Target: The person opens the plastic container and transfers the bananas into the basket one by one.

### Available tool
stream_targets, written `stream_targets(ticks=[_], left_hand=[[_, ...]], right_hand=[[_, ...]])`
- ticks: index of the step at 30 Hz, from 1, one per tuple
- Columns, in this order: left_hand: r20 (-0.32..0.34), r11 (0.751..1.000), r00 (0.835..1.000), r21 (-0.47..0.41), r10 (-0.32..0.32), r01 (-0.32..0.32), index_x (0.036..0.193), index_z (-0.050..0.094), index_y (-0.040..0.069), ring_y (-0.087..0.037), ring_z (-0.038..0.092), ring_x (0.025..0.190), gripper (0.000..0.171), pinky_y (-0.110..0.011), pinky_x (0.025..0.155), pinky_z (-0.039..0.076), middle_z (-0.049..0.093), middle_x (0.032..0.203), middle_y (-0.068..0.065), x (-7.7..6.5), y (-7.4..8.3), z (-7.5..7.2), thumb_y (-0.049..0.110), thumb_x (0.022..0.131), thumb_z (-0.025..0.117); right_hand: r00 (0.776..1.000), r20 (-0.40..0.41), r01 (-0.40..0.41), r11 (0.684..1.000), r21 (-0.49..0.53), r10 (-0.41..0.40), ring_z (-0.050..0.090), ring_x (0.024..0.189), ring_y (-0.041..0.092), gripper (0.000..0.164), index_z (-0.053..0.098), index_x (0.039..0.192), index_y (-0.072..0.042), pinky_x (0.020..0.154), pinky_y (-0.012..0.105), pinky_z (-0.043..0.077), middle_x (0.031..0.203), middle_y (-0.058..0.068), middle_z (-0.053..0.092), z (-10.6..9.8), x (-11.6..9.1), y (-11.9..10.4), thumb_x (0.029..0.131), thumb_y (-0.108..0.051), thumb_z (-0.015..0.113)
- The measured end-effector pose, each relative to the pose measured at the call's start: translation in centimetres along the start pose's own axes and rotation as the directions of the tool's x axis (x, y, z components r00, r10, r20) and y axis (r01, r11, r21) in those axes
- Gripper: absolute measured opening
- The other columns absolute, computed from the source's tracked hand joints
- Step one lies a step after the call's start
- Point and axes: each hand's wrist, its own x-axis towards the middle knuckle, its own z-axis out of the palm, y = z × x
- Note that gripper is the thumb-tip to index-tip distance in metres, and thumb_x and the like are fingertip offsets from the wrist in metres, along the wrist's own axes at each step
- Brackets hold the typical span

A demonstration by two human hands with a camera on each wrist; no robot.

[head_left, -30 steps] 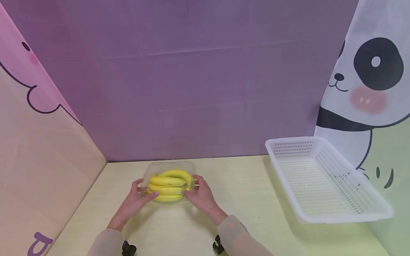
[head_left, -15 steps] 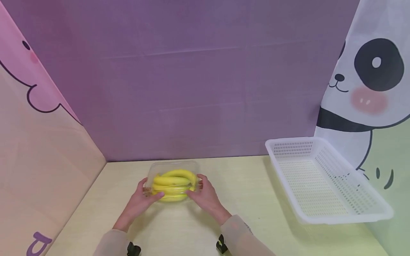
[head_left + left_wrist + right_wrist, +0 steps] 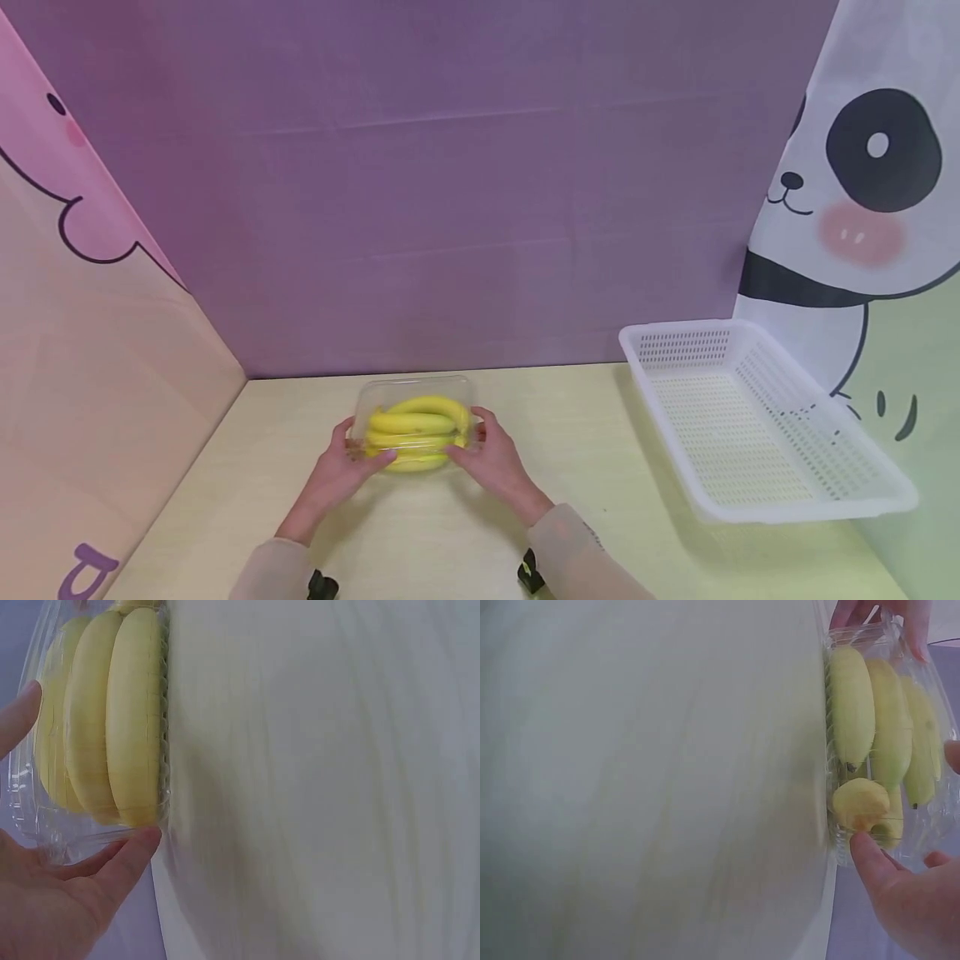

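Observation:
A clear plastic clamshell box (image 3: 422, 387) full of yellow bananas (image 3: 412, 423) is between my two hands over the left half of the table. My left hand (image 3: 337, 475) grips its left side, thumb across the near top edge. On the opposite side my right hand (image 3: 501, 468) grips it in the same way, thumb on top and fingers round the end. The left wrist view shows a row of bananas (image 3: 133, 720) behind the ridged plastic. In the right wrist view, banana tips and a rounded stem end (image 3: 861, 804) show through the plastic near a fingertip.
On the right of the table (image 3: 547, 450) stands a white perforated plastic basket (image 3: 806, 510). A purple backdrop (image 3: 465, 208) rises behind the table. Printed cloth sides border it at left and right, with a panda picture (image 3: 847, 242) on the right one.
Both hands and the banana box have shifted slightly to the right together. The grip looks the same, and the basket stays in place.

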Motion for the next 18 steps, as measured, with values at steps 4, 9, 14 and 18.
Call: stream_targets(ticks=[4,9,14,18], left_hand=[[-0.004,1.0,1.0,0.006,0.02,-0.02,0.157,0.014,0.001,-0.047,0.053,0.127,0.108,-0.057,0.096,0.048,0.047,0.143,-0.034,0.0,0.1,0.4,0.053,0.087,0.077],[-0.008,1.0,1.0,0.011,0.02,-0.02,0.157,0.014,0.001,-0.047,0.052,0.129,0.109,-0.058,0.098,0.047,0.046,0.143,-0.034,0.0,0.2,0.7,0.054,0.085,0.077],[-0.006,1.0,1.0,0.014,0.027,-0.027,0.155,0.017,0.0,-0.048,0.053,0.127,0.107,-0.058,0.097,0.048,0.048,0.141,-0.035,0.0,0.5,0.9,0.052,0.085,0.078],[-0.007,1.0,1.0,0.016,0.027,-0.027,0.155,0.018,-0.001,-0.049,0.054,0.126,0.106,-0.058,0.097,0.048,0.049,0.14,-0.036,-0.1,0.7,1.3,0.051,0.085,0.079]], right_hand=[[1.0,0.003,0.011,1.0,-0.024,-0.011,0.059,0.107,0.027,0.078,0.042,0.149,-0.002,0.091,0.045,0.052,0.118,0.013,0.06,-0.5,0.0,-0.1,0.086,-0.029,0.079],[1.0,0.018,0.011,0.999,-0.036,-0.01,0.059,0.11,0.03,0.078,0.042,0.148,-0.001,0.091,0.047,0.052,0.12,0.016,0.061,-0.9,-0.1,0.0,0.086,-0.028,0.08],[1.0,0.017,0.001,1.0,-0.026,-0.001,0.059,0.114,0.033,0.078,0.042,0.148,-0.002,0.093,0.049,0.052,0.123,0.018,0.061,-1.4,-0.3,0.1,0.085,-0.028,0.08],[1.0,0.024,-0.015,0.999,-0.029,0.016,0.058,0.118,0.035,0.079,0.041,0.149,-0.003,0.095,0.05,0.052,0.127,0.019,0.06,-1.8,-0.5,0.2,0.086,-0.029,0.079]])
